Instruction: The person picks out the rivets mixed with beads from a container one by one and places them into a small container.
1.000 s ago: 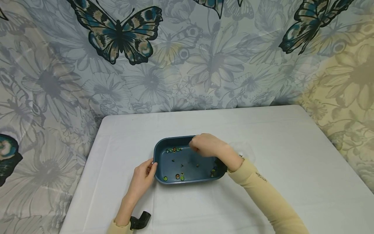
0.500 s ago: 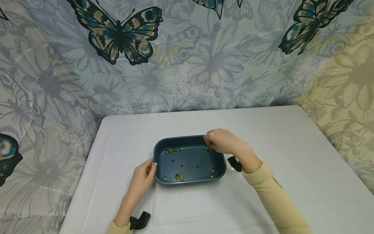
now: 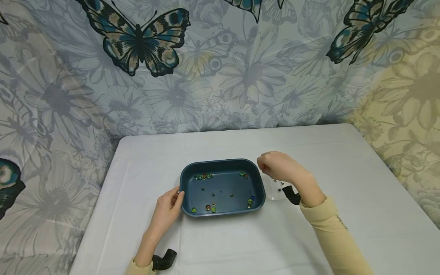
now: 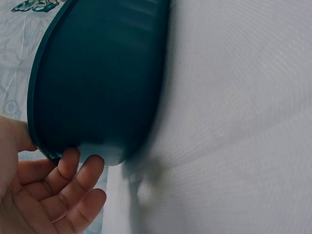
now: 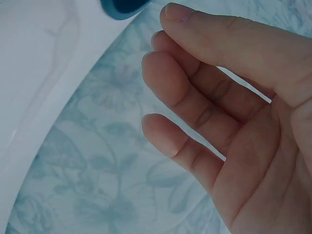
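A dark blue oblong tray (image 3: 223,187) lies on the white table. My left hand (image 3: 167,206) pinches its left end; in the left wrist view, the thumb and index finger meet the tray's wall (image 4: 97,73), the other fingers loosely bent. Small round glass marbles, mostly green and amber, lie in groups inside: a row of marbles (image 3: 203,177) at the back left, others near the front and right. My right hand (image 3: 280,166) hovers past the tray's right end, over a clear container (image 3: 275,193) with small dark bits. Its fingers (image 5: 165,78) are loosely bent, with nothing visible between them.
The white tabletop (image 3: 220,244) stretches round the tray on all sides. Behind it hangs a floral cloth (image 3: 220,88) with large butterflies. A black wrist camera (image 3: 165,259) is strapped to the left wrist, another camera (image 3: 291,194) to the right.
My right hand has moved right, from over the tray's back part to beyond its right end, uncovering marbles at the back right and the clear container. My left hand stays on the tray.
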A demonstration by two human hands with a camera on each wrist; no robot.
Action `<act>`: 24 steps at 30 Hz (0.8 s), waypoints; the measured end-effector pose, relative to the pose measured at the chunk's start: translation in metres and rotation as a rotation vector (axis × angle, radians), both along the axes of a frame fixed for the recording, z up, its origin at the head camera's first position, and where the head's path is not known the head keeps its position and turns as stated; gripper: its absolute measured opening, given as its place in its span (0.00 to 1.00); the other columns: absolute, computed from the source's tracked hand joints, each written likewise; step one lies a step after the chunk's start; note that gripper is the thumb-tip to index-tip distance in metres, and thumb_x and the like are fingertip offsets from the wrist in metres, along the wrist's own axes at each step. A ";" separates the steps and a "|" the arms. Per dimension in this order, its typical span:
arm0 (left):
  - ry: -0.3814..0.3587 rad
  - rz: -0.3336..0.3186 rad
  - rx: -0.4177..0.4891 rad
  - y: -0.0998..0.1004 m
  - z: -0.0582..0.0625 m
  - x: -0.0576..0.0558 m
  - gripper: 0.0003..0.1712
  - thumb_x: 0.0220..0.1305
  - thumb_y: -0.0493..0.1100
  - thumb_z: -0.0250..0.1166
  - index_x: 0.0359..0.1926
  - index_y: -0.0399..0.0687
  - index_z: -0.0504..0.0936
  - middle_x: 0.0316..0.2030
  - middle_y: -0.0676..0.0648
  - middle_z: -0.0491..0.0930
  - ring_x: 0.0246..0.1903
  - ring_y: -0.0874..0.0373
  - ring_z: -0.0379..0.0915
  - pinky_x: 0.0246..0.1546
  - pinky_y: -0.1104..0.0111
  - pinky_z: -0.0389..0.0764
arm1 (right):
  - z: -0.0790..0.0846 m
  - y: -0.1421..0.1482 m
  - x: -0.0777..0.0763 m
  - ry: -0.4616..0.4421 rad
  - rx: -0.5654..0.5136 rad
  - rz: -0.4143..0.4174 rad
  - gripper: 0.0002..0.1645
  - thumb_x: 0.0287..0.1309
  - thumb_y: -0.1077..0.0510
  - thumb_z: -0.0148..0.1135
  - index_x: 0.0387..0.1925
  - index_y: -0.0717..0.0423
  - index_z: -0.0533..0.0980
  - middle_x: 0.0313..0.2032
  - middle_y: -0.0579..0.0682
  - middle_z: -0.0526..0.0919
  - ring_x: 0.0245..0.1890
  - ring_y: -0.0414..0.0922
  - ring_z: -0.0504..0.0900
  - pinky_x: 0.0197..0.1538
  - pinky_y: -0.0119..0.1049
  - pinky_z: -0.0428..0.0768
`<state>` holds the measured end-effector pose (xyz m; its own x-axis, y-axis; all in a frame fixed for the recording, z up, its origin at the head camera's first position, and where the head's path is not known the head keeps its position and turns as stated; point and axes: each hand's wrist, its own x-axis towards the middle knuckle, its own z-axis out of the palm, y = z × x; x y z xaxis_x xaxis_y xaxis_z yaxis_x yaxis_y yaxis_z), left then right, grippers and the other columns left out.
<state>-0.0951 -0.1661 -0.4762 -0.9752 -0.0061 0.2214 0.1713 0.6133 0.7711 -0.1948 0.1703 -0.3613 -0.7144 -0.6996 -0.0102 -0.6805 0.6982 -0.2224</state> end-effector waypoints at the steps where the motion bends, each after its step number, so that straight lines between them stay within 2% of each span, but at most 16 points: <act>1: 0.001 0.000 0.000 0.000 0.000 0.000 0.15 0.65 0.38 0.58 0.49 0.32 0.78 0.24 0.53 0.75 0.22 0.64 0.68 0.24 0.72 0.73 | -0.001 0.002 0.000 -0.002 -0.002 -0.003 0.14 0.48 0.75 0.58 0.20 0.54 0.73 0.21 0.43 0.71 0.22 0.38 0.68 0.29 0.34 0.70; 8: 0.018 -0.005 0.001 0.000 -0.001 0.000 0.15 0.65 0.38 0.58 0.48 0.31 0.79 0.24 0.53 0.75 0.22 0.65 0.68 0.23 0.72 0.72 | -0.005 0.013 0.003 0.000 -0.018 -0.019 0.15 0.45 0.76 0.57 0.18 0.54 0.73 0.20 0.43 0.71 0.21 0.38 0.67 0.28 0.33 0.69; 24: -0.006 -0.006 0.009 0.000 0.002 0.000 0.15 0.66 0.39 0.57 0.49 0.33 0.79 0.23 0.53 0.74 0.21 0.64 0.67 0.22 0.72 0.71 | -0.013 0.028 0.006 -0.007 -0.033 -0.060 0.17 0.46 0.76 0.55 0.17 0.52 0.71 0.19 0.41 0.70 0.21 0.38 0.66 0.27 0.33 0.67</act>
